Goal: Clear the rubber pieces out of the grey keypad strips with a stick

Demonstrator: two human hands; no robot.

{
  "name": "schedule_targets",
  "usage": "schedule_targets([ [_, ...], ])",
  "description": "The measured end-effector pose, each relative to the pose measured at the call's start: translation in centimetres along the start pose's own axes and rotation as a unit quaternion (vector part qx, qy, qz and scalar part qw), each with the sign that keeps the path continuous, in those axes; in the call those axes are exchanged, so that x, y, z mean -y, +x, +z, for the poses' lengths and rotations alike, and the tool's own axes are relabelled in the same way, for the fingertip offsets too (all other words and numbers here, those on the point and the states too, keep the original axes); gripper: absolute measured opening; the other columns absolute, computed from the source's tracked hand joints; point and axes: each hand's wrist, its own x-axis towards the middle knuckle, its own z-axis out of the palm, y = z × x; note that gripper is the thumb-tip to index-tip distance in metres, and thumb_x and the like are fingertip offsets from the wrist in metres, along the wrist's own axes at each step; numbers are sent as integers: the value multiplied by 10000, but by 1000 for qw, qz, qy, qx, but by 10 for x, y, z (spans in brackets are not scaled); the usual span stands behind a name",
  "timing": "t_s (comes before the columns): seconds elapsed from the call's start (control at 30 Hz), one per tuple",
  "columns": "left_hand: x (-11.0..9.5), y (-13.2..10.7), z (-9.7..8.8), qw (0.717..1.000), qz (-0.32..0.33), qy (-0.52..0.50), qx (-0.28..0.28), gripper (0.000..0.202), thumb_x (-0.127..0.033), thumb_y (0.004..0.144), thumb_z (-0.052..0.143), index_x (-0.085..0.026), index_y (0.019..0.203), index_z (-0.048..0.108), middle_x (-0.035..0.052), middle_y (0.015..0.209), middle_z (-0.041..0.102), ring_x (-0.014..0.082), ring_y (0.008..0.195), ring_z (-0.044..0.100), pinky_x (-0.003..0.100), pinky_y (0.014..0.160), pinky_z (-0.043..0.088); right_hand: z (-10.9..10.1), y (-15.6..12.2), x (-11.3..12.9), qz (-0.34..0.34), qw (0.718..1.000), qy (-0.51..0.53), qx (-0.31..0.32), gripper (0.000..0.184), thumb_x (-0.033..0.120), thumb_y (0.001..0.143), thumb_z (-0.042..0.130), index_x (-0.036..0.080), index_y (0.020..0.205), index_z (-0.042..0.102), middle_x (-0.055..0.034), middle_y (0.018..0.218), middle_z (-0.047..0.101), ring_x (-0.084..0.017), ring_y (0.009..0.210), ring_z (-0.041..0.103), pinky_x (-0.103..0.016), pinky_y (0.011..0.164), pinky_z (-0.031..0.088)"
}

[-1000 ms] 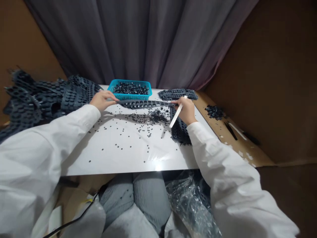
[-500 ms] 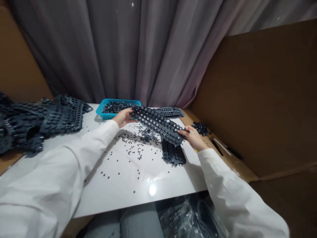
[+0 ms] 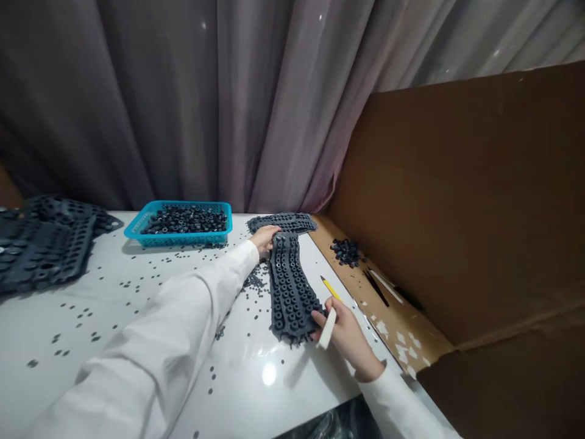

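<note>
A dark grey rubber sheet with rows of round ring-shaped studs (image 3: 290, 280) stretches lengthwise between my hands, low over the white table (image 3: 247, 390). My left hand (image 3: 265, 238) is closed on its far left corner. My right hand (image 3: 346, 334) pinches its near right corner, with a flat white strip-like tool (image 3: 327, 330) also held in the fingers. Whether another sheet lies beneath is hidden. Just beyond my right hand is a yellow pencil (image 3: 331, 288). A second studded sheet (image 3: 286, 222) lies at the table's back edge, behind my left hand.
A blue basket (image 3: 183, 239) of small black rubber pieces stands at the back left. More sheets (image 3: 43, 250) are heaped at far left. Tiny dark discs litter the table. On the cardboard at right are a black pile (image 3: 346, 252), black tweezers (image 3: 375, 287) and white scraps (image 3: 402, 352).
The sheet has come down from its raised, slanting hold and turned to run away from me. My right hand has moved nearer and lower. The view has shifted right.
</note>
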Motion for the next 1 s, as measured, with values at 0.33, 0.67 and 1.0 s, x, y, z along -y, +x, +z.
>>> schedule_targets([
  [0.33,-10,-32,-37,959,176,219,-27,314,-322,897,543,-165,1168,524,86,1174,545,210,982,576,414,818,498,-26,-1,-2,-123,937,-327,-7,318,492,760,546,241,605,427,1,508,537,-209,491,531,-305,501,394],
  [0.67,-59,-233,-246,792,164,539,-237,182,-295,836,602,-165,962,618,81,1100,588,265,1107,503,467,964,386,54,6,67,-294,929,-222,26,373,487,830,495,231,605,343,53,467,395,-122,412,385,-225,405,341],
  [1.0,-30,-267,-324,692,24,616,-375,327,-325,893,549,-158,1172,521,87,1176,543,216,992,573,423,824,494,189,17,79,-315,930,-73,172,310,388,833,531,205,632,382,70,499,375,-94,472,325,-212,482,260],
])
